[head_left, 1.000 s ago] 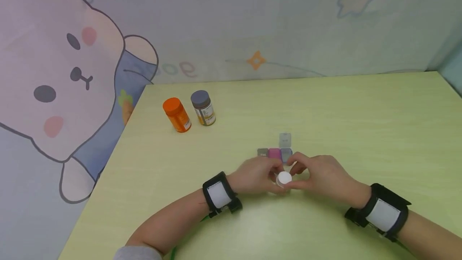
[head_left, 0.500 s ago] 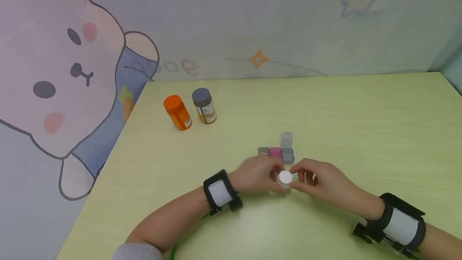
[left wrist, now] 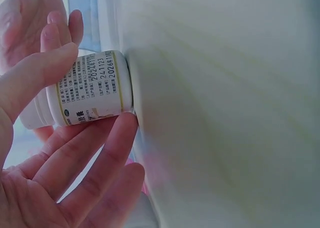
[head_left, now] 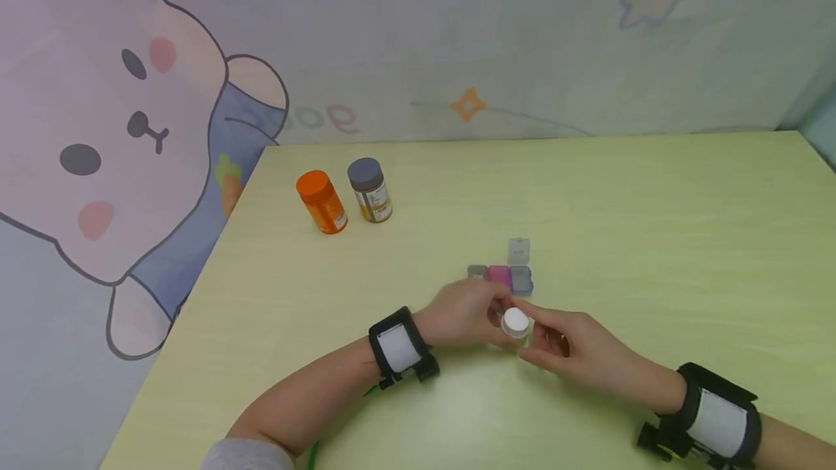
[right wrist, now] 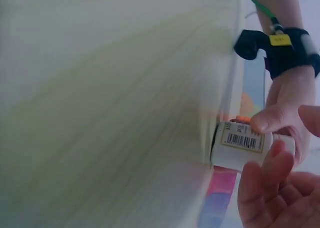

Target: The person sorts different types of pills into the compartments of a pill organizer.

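Observation:
A white pill bottle (left wrist: 97,87) with a printed label and white cap (head_left: 516,320) stands upright on the table. My left hand (head_left: 460,314) holds its body, thumb on one side and fingers on the other. My right hand (head_left: 581,343) is at the cap, its index finger beyond it and its thumb on the near side, spread apart; in the right wrist view the fingers (right wrist: 272,175) hover by the bottle. Just behind the bottle lies a small pill organizer (head_left: 499,274) with grey, pink and bluish compartments, partly covered by my left hand. The bluish compartment's lid (head_left: 519,251) is flipped back.
An orange bottle (head_left: 322,203) and a grey-capped bottle (head_left: 370,191) stand at the back left of the pale yellow table (head_left: 640,223). Behind the table hangs a printed cloth (head_left: 535,35). A green cable (right wrist: 260,5) runs from the left wrist camera.
My right hand was pinching the cap, drew back a little to the right with its fingers loosened, then came round the cap again with fingers wider apart. The left hand keeps holding the bottle.

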`<state>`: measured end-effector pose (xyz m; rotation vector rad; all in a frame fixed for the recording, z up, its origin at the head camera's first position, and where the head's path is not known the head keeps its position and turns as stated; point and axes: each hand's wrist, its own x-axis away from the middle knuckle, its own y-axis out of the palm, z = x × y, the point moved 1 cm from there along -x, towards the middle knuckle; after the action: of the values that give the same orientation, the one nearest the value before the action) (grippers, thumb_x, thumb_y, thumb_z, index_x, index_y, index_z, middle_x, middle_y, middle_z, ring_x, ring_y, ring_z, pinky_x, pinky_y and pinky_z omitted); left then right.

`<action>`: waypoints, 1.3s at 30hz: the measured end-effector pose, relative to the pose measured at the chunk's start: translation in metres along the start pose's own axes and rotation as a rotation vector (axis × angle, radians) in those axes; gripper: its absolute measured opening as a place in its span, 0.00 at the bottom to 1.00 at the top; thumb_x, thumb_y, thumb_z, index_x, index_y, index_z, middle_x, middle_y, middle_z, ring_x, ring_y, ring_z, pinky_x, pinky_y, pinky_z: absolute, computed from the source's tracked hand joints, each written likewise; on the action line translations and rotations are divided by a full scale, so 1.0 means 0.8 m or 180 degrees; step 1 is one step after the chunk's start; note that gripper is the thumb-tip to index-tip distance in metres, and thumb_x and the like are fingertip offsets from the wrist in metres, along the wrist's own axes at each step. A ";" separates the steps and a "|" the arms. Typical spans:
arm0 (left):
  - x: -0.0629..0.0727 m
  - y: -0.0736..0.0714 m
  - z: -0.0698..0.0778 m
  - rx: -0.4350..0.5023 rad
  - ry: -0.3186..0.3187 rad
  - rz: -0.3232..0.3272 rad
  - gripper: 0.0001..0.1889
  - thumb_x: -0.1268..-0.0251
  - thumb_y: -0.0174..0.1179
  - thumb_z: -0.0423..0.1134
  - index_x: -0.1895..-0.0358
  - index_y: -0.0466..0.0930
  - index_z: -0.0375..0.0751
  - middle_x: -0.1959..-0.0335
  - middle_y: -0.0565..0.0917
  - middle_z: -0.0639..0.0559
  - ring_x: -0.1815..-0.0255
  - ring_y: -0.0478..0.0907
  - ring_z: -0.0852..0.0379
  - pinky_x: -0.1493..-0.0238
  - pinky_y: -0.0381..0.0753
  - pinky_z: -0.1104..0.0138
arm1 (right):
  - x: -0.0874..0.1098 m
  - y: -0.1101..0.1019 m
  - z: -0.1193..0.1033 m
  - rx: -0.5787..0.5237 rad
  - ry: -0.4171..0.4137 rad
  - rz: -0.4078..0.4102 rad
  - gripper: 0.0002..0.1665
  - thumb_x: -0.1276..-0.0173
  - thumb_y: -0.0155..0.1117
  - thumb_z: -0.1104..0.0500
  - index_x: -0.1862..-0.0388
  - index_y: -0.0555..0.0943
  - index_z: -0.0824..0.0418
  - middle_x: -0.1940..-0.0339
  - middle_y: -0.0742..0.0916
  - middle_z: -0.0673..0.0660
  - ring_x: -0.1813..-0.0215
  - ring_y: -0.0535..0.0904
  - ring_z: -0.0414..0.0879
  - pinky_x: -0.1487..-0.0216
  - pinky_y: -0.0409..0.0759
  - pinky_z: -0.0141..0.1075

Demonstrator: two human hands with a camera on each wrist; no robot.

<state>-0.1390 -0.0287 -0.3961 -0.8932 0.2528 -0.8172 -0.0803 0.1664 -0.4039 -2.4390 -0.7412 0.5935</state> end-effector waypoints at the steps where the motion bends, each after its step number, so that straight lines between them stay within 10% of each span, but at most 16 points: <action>1: 0.000 0.000 0.000 0.0009 0.0003 0.0003 0.19 0.50 0.76 0.45 0.55 0.82 0.44 0.69 0.82 0.64 0.68 0.74 0.69 0.67 0.72 0.78 | -0.001 0.003 -0.001 0.0233 -0.0073 0.0080 0.39 0.37 0.71 0.60 0.29 0.68 0.63 0.76 0.72 0.37 0.78 0.64 0.30 0.80 0.65 0.26; 7: 0.002 0.000 0.000 -0.0006 0.0032 0.0055 0.20 0.50 0.76 0.46 0.54 0.82 0.44 0.67 0.83 0.63 0.68 0.75 0.69 0.67 0.72 0.78 | -0.016 0.009 -0.008 0.1663 -0.0460 0.0672 0.33 0.32 0.53 0.32 0.47 0.82 0.57 0.80 0.70 0.38 0.79 0.59 0.28 0.83 0.55 0.24; 13: 0.002 0.000 -0.001 -0.0050 0.0019 0.0038 0.17 0.49 0.74 0.48 0.60 0.82 0.44 0.70 0.83 0.64 0.69 0.74 0.71 0.67 0.72 0.78 | -0.024 -0.007 -0.005 0.2033 0.0068 0.0554 0.30 0.51 0.74 0.34 0.59 0.82 0.54 0.79 0.73 0.41 0.82 0.58 0.30 0.83 0.54 0.28; 19: 0.005 -0.002 -0.002 -0.0087 0.0037 0.0051 0.16 0.49 0.75 0.47 0.62 0.81 0.45 0.73 0.80 0.65 0.71 0.73 0.69 0.69 0.71 0.78 | -0.020 -0.019 0.000 0.2035 0.0205 0.0670 0.35 0.60 0.81 0.39 0.56 0.84 0.56 0.75 0.77 0.41 0.83 0.57 0.30 0.84 0.57 0.28; 29: 0.003 -0.001 -0.005 -0.0123 0.0049 0.0070 0.17 0.51 0.75 0.48 0.62 0.81 0.45 0.72 0.80 0.65 0.70 0.72 0.70 0.69 0.71 0.78 | -0.014 -0.010 -0.004 0.1222 0.0082 0.0427 0.18 0.48 0.78 0.59 0.62 0.79 0.55 0.76 0.74 0.36 0.79 0.65 0.29 0.81 0.65 0.27; 39: -0.004 0.001 -0.007 -0.0240 0.0069 0.0082 0.17 0.52 0.76 0.49 0.63 0.82 0.46 0.72 0.81 0.67 0.71 0.73 0.72 0.70 0.70 0.78 | -0.009 0.000 -0.002 0.1084 -0.0005 0.0260 0.17 0.39 0.72 0.53 0.58 0.74 0.54 0.78 0.70 0.32 0.81 0.62 0.27 0.82 0.64 0.26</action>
<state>-0.1435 -0.0297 -0.4006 -0.9502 0.3152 -0.7979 -0.0847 0.1617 -0.4012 -2.1603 -0.4957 0.6918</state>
